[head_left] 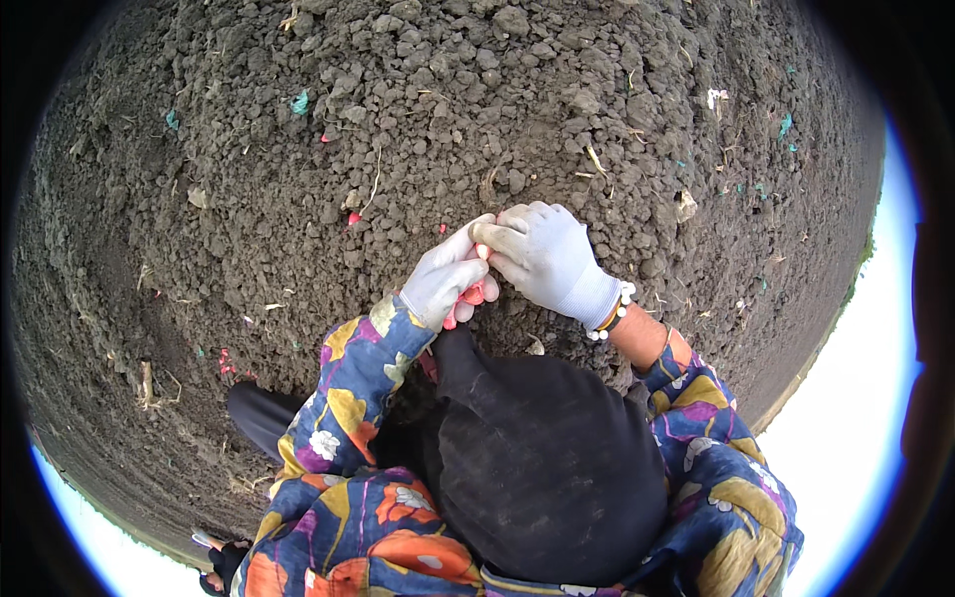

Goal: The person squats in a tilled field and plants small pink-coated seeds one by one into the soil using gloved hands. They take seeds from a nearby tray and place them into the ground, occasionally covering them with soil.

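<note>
My left hand [448,276], in a pale work glove, is curled around several bright pink pieces [473,293] that look like coated cloves or seeds. My right hand [541,257], gloved alike, meets it at the fingertips. Between the fingers of both hands sits a small pink-and-white piece [483,251], which the right thumb and fingers pinch. The right fingertips partly hide what they grip. Both hands are just above dark, cloddy soil [418,149]. Below them bulges black cloth [552,463] on my body.
Pink bits [227,363] lie on the soil at left, and another pink piece [354,219] lies ahead of my left hand. Turquoise scraps [300,103], dry stalks [596,160] and a pale clod [685,206] are scattered around. Another person [224,563] is at the lower left rim.
</note>
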Tool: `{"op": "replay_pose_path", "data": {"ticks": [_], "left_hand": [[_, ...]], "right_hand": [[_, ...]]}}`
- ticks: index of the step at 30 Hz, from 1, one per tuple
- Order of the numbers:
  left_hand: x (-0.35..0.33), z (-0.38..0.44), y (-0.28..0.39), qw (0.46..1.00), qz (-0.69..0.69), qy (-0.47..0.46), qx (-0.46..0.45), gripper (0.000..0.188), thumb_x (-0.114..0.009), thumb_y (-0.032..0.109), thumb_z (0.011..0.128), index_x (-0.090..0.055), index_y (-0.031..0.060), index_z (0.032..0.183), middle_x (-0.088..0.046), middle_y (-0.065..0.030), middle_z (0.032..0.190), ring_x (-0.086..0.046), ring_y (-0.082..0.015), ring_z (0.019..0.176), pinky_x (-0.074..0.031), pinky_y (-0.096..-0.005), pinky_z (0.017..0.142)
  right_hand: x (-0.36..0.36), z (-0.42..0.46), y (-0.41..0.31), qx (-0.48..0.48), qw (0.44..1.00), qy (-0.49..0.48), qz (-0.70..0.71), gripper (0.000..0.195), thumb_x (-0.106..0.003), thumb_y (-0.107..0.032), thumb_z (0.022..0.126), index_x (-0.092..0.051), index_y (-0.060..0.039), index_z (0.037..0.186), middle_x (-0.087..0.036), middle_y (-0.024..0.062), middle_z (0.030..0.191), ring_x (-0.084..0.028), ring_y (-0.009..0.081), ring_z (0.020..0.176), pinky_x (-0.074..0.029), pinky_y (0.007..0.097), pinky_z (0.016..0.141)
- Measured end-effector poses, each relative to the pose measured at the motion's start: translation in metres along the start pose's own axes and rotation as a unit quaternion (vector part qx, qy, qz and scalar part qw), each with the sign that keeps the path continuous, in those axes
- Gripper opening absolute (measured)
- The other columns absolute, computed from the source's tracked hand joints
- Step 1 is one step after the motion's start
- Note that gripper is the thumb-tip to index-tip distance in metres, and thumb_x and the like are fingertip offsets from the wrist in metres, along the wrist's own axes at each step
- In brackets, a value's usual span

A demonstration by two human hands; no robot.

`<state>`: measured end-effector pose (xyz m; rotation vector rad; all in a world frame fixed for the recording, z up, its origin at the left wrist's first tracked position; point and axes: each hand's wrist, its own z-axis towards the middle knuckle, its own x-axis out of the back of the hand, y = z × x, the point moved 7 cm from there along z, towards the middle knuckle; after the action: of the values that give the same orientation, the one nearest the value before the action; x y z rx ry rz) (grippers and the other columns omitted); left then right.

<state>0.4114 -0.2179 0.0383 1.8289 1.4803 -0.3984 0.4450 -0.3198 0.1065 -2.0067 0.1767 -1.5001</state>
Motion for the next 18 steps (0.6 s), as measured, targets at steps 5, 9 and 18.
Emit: {"op": "replay_pose_path", "data": {"ticks": [5,9,18], "left_hand": [[0.006,-0.008,-0.003,0.999,0.012,0.031,-0.005,0.042,-0.044,0.023,0.092,-0.045,0.0141,0.134,-0.055,-0.0014,0.066,-0.04,-0.0043,0.039,-0.031,-0.018,0.033],[0.006,-0.012,-0.005,0.999,-0.005,0.043,-0.01,0.028,-0.051,0.028,0.093,-0.056,0.0127,0.116,-0.055,0.0013,0.063,-0.039,-0.0031,0.038,-0.029,-0.0173,0.032],[0.01,-0.008,0.007,0.983,-0.142,0.096,-0.069,0.028,-0.049,0.025,0.095,-0.055,0.003,0.112,-0.063,-0.0061,0.082,-0.047,-0.005,0.05,-0.035,-0.0161,0.036]], "right_hand": [[-0.002,0.004,-0.008,0.037,0.999,-0.01,-0.023,0.017,-0.065,-0.02,0.077,-0.063,-0.0152,0.093,-0.062,0.0029,0.08,-0.06,0.0218,0.076,-0.045,0.0359,0.065],[0.008,-0.009,-0.003,-0.014,0.987,0.086,0.136,0.02,-0.065,-0.013,0.075,-0.064,-0.0104,0.095,-0.061,0.0051,0.077,-0.06,0.0255,0.075,-0.047,0.0362,0.067],[0.032,0.026,0.007,0.007,0.999,0.051,0.009,0.017,-0.067,-0.013,0.08,-0.066,-0.0058,0.096,-0.063,0.0099,0.076,-0.063,0.0274,0.072,-0.05,0.0348,0.064]]}}
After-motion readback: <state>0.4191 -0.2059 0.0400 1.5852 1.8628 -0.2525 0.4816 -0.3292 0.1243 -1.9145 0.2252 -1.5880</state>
